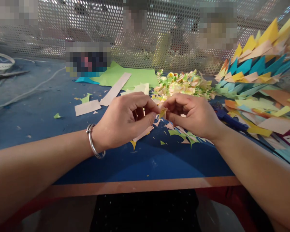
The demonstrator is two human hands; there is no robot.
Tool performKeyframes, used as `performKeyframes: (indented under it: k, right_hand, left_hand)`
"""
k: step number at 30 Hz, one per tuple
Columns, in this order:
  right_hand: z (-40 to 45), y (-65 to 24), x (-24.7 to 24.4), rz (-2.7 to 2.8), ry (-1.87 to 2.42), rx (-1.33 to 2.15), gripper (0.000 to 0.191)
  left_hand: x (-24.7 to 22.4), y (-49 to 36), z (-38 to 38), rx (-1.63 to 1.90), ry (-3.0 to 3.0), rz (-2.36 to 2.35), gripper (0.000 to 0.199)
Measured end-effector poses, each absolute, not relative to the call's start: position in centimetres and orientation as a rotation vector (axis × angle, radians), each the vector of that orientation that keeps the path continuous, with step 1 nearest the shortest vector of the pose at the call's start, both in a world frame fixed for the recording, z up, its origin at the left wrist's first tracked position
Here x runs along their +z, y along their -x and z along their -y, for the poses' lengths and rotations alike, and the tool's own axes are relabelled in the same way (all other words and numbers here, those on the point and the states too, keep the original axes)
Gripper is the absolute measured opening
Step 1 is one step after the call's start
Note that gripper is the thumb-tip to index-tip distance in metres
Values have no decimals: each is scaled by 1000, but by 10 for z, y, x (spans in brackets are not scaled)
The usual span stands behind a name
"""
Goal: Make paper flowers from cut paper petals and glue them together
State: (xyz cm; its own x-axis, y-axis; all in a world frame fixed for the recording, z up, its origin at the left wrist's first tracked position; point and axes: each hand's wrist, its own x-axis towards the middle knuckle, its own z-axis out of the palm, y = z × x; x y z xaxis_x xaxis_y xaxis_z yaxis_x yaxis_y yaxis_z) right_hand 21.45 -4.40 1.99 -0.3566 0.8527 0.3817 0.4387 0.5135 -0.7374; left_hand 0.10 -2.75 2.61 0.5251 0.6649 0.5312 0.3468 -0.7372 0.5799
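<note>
Between my fingertips is a small yellow paper piece, pinched from both sides above the blue table. My left hand, with a silver bangle at the wrist, closes thumb and forefinger on its left edge. From the right, my right hand grips the same piece with curled fingers. Its exact shape is partly hidden by the fingers. Just beyond the hands lies a heap of small cut paper flowers in cream, green and orange. Paper offcuts are scattered under the hands.
Green paper sheets and pale strips lie behind my left hand. A layered folded-paper stack rises at right, near a dark blue tool and paper scraps. White tape roll sits far left. A perforated metal panel borders the back.
</note>
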Motion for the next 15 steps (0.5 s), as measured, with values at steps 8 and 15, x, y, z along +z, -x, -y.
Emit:
performKeyframes:
  k: [8, 15]
  right_hand:
    - [43, -215, 19, 1990, 1041, 662, 9]
    - [44, -216, 18, 1992, 1055, 663, 8]
  left_hand:
    - [27, -1, 29, 1013, -2414, -907, 15]
    - [25, 0, 29, 1049, -2430, -879, 15]
